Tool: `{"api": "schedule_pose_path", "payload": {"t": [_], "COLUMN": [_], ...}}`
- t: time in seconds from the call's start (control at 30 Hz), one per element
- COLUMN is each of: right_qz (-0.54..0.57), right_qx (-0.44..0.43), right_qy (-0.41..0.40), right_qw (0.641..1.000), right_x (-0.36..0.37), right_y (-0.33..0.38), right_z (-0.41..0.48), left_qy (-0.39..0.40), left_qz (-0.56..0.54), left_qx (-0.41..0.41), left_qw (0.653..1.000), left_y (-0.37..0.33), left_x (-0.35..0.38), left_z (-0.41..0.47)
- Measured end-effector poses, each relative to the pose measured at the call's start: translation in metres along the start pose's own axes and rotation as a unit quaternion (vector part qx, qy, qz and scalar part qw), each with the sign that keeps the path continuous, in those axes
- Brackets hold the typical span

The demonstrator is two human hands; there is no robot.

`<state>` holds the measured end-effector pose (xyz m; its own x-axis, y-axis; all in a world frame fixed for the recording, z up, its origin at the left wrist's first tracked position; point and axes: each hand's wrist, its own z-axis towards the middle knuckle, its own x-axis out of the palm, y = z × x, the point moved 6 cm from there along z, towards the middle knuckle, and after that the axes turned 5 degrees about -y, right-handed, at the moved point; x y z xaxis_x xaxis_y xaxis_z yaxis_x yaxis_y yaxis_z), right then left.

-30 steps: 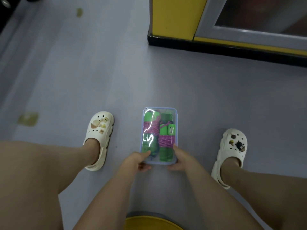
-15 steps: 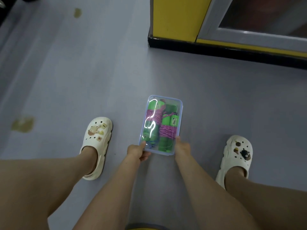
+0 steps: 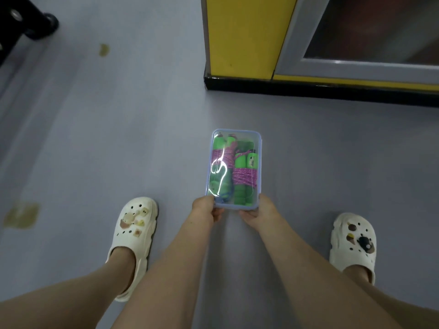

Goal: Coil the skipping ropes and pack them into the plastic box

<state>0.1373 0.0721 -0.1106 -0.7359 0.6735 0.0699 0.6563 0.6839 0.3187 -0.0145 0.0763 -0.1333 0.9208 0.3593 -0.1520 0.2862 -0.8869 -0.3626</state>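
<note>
A clear plastic box (image 3: 259, 162) with a pale blue rim and a shut clear lid is held out in front of me, above the grey floor. Inside lie coiled skipping ropes (image 3: 244, 178): green handles wrapped in pink-purple cord, side by side. My left hand (image 3: 206, 208) grips the box's near left corner. My right hand (image 3: 260, 210) grips its near right corner. Glare on the lid hides part of the left bundle.
My two feet in cream clogs (image 3: 135, 231) (image 3: 354, 243) stand apart on the grey floor. A yellow cabinet with a black base (image 3: 240, 43) and a grey-framed window stands ahead to the right. A black wheeled object (image 3: 35, 24) is at the far left.
Both hands have lifted the box off the floor and carried it up and forward. The view has risen with it, and the yellow stool edge has left the bottom of the frame.
</note>
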Motion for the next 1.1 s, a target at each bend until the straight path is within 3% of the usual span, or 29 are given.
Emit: {"api": "schedule_pose_path", "payload": {"t": [0.27, 0.53, 0.67, 0.8, 0.93, 1.1], "right_qz": [-0.027, -0.008, 0.022, 0.016, 0.106, 0.131], "right_qx": [-0.053, -0.104, -0.1, -0.123, -0.108, -0.095], "right_qy": [0.064, 0.031, 0.011, 0.058, 0.058, 0.109], "right_qw": [0.996, 0.994, 0.995, 0.991, 0.987, 0.981], "right_x": [0.074, 0.112, 0.115, 0.124, 0.131, 0.129], "right_y": [0.08, 0.093, 0.094, 0.1, 0.103, 0.12], "right_z": [0.006, 0.047, 0.05, 0.053, 0.049, 0.043], "left_qy": [0.006, -0.098, -0.099, -0.05, 0.006, 0.055], "left_qz": [-0.061, -0.167, -0.189, -0.221, -0.225, -0.231], "left_qx": [0.053, 0.063, 0.093, 0.109, 0.101, 0.086], "left_qw": [0.997, 0.979, 0.973, 0.968, 0.969, 0.968], "left_y": [-0.081, -0.121, -0.135, -0.145, -0.15, -0.148], "left_x": [0.047, 0.071, 0.078, 0.081, 0.083, 0.086], "left_z": [0.018, 0.072, 0.036, 0.021, 0.013, 0.013]}}
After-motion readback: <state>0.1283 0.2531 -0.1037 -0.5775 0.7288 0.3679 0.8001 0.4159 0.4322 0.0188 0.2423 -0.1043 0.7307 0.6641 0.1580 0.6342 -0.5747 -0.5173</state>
